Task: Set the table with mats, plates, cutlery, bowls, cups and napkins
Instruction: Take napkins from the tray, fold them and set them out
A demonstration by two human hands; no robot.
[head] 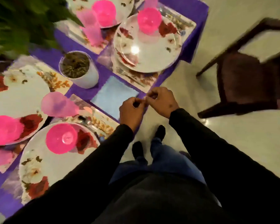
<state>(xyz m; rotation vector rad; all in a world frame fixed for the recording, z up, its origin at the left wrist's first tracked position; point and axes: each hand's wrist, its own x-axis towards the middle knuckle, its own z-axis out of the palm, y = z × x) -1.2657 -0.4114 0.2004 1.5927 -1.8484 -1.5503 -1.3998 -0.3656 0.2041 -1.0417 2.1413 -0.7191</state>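
Note:
A light blue napkin [113, 96] lies flat on the purple table [90, 92] between two floral mats. My left hand [132, 110] hovers at the napkin's near right corner with its fingers curled. My right hand [162, 101] is just right of it over the table edge, fingers also curled, and the two hands almost touch. Nothing shows inside either hand. A floral plate [152, 50] with a pink bowl [149, 19] stands on the far mat, a fork [129, 75] beside it. A nearer plate [44, 165] holds another pink bowl [61, 138], with a pink cup [58, 105] behind.
A white plant pot [78, 69] stands mid-table, with green leaves [23, 21] at top left. More plates, bowls and cups fill the left and far places. A dark wooden chair [246, 81] stands on the pale floor to the right. My feet are below the table edge.

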